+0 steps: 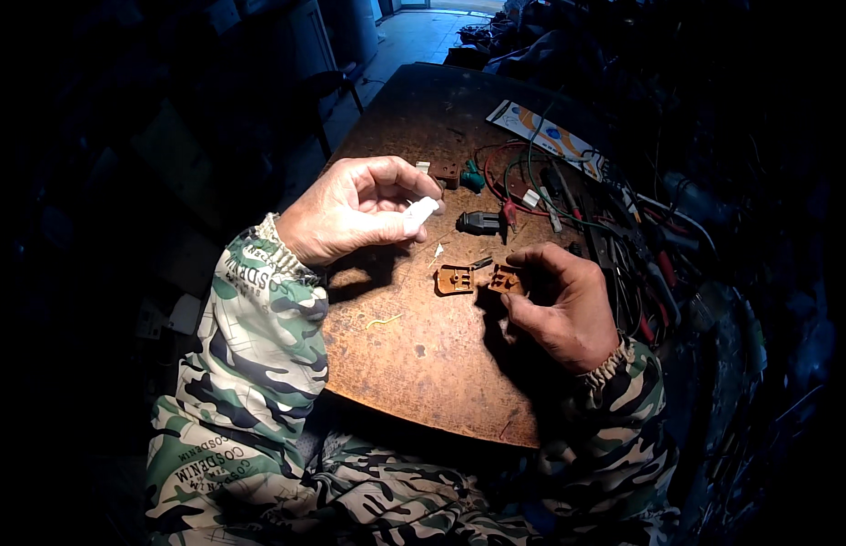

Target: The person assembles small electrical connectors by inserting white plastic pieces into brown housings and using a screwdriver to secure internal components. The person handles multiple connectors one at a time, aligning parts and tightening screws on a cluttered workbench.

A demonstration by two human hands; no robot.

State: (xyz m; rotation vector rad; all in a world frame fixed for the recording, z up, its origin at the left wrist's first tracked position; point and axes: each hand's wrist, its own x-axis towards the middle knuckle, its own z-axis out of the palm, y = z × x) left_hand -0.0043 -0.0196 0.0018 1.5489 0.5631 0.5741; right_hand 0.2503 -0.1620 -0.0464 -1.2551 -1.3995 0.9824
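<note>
Between the thumb and fingers of my left hand is a small white plastic piece, held above the table; its exact kind cannot be made out. My right hand pinches a brown plastic housing half with moulded ribs inside. Just left of it a matching brown housing half lies on the wood, its hollow side up. A small dark pin-like piece rests between the two halves. Beyond them lies a black connector body.
The worn wooden table carries a short yellow wire, a green clip and a brown block. Red and green leads, a printed card strip and several tools crowd the right side. A dark chair stands beyond the left edge.
</note>
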